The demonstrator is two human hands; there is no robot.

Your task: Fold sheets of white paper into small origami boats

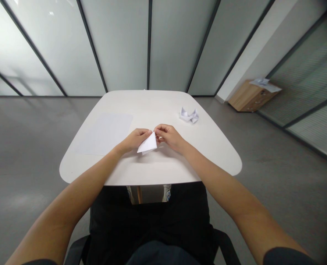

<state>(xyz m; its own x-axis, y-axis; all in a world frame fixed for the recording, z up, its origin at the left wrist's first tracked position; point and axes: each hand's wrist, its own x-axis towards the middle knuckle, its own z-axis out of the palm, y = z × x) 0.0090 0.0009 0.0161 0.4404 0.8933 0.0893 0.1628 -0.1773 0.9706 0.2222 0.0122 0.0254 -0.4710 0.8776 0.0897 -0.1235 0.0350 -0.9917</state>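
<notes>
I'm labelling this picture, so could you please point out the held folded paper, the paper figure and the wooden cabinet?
Held folded paper [149, 143]: head view, on its broad face.
Paper figure [190, 117]: head view, on its folded middle.
Wooden cabinet [247, 96]: head view, on its wood-coloured side.

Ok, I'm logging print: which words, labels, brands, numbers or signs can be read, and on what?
None can be read.
Blue mark on the white shoe: too small.
Folded white paper triangle: no print visible.
White papers on the brown wooden cabinet: too blurred to tell.
</notes>
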